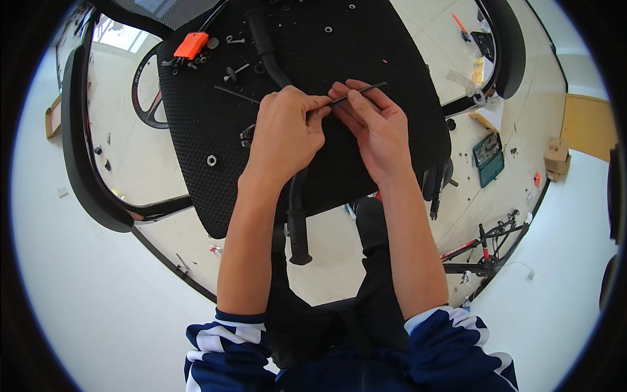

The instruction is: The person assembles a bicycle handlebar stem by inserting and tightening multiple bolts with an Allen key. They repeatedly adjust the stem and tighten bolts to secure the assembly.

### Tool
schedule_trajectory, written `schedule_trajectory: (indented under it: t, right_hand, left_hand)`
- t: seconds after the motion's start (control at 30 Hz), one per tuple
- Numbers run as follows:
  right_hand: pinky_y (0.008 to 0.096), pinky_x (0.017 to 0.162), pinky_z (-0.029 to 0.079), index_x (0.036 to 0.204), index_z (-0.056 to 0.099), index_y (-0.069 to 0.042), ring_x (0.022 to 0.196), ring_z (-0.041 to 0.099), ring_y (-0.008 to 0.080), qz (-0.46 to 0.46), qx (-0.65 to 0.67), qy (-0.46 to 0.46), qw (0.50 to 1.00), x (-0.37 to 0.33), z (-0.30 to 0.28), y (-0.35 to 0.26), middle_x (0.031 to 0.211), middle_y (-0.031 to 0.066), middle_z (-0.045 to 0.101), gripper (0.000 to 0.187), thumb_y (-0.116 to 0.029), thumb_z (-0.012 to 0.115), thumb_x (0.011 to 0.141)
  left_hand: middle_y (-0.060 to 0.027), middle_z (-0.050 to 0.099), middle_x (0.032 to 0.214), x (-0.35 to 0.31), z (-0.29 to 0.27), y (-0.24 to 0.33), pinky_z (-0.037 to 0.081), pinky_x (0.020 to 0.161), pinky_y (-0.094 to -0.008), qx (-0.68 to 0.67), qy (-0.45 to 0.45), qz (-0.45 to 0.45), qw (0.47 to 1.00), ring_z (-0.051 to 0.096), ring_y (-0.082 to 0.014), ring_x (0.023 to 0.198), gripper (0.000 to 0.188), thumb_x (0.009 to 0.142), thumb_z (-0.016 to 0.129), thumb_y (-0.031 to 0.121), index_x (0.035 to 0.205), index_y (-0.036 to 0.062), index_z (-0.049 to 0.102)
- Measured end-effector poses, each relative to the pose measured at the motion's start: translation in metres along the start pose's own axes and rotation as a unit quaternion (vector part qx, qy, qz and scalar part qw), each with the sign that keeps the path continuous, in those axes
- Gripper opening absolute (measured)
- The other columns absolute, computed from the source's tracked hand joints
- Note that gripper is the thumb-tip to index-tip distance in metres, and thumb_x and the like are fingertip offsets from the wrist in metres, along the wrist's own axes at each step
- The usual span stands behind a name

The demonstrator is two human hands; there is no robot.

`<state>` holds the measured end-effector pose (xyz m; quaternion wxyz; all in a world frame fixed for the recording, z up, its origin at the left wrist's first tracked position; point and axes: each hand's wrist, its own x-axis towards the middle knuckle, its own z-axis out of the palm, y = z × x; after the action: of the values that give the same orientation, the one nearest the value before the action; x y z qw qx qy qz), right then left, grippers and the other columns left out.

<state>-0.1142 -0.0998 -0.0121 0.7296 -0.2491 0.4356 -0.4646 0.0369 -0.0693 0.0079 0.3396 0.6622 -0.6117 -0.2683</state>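
Between my hands is a thin dark rod with a short bent end, apparently a hex key [362,93]. My left hand [287,130] is closed, its fingertips pinching the rod's near end. My right hand [375,127] grips the same rod between thumb and fingers, the bent end sticking out past them. Beneath my hands a black bicycle handlebar [277,70] with dark grips lies across the black chair seat [366,39]. A second thin dark rod [235,95] lies left of my left hand, its right end reaching behind that hand.
An orange tool holder [191,46], a hex nut [211,160], a washer [328,29] and several bolts lie on the seat. Armrests [85,144] flank it. On the floor are a green case [488,160], a bicycle frame [486,258], a wheel-like ring [137,88] and cardboard boxes [556,157].
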Motion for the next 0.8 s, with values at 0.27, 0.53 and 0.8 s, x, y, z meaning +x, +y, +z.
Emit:
schedule_trajectory:
  t: [0.27,0.53,0.8]
  right_hand:
    - [0.0307,0.081,0.062,0.1,0.07,0.003,0.086,0.074,0.0197,-0.036,0.004,0.123,0.992,-0.004,0.02,0.003,0.095,0.0148,0.074,0.014,-0.007,0.074,0.091]
    - [0.03,0.078,0.063,0.104,0.069,0.003,0.086,0.074,0.0206,-0.063,-0.009,0.032,0.997,0.011,0.008,0.005,0.094,0.0156,0.074,0.012,-0.005,0.069,0.095]
    - [0.0314,0.079,0.063,0.108,0.068,0.006,0.088,0.075,0.0226,-0.033,-0.097,0.008,0.995,0.015,0.005,-0.015,0.097,0.0174,0.074,0.017,-0.006,0.068,0.096]
  left_hand:
    - [-0.0139,0.074,0.079,0.003,-0.004,0.006,0.048,0.059,-0.0291,-0.044,0.005,-0.06,0.997,0.065,-0.0177,0.065,0.017,0.082,0.074,0.003,0.098,0.0035,0.08]
    - [-0.0132,0.073,0.081,0.007,-0.012,0.0,0.046,0.059,-0.03,-0.04,-0.027,-0.04,0.998,0.061,-0.0188,0.062,0.019,0.084,0.076,0.007,0.103,0.0039,0.079]
    - [-0.0119,0.071,0.075,0.005,-0.019,0.003,0.044,0.058,-0.0295,-0.009,-0.031,-0.085,0.996,0.06,-0.018,0.061,0.017,0.08,0.078,0.006,0.096,0.0039,0.081]
